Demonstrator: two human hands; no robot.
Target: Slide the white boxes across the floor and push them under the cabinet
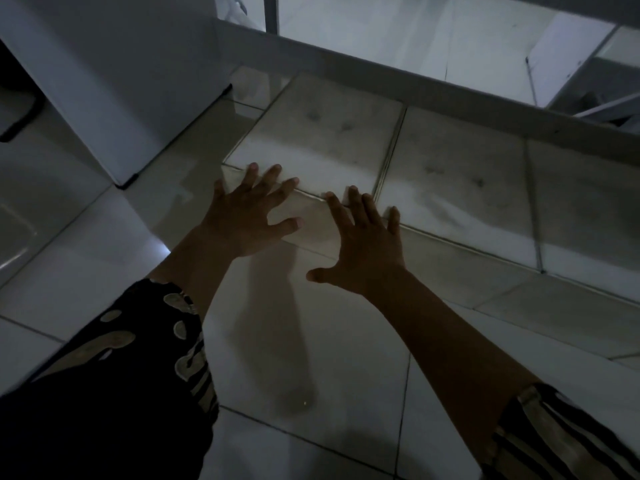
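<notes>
Three white boxes lie side by side on the tiled floor, their far ends under the cabinet's lower rail (415, 81). The left white box (318, 140) is in the middle of the view, the middle box (457, 178) is to its right, and the right box (588, 202) runs toward the frame's edge. My left hand (242, 213) is flat with fingers spread on the left box's near edge. My right hand (363, 244) is spread flat on the same box's near right corner. Neither hand grips anything.
A white appliance or cabinet side (104, 81) stands at the left, close to the left box. Glossy white floor tiles (329, 358) stretch toward me. My patterned dark clothing (121, 375) fills the lower left. The scene is dim.
</notes>
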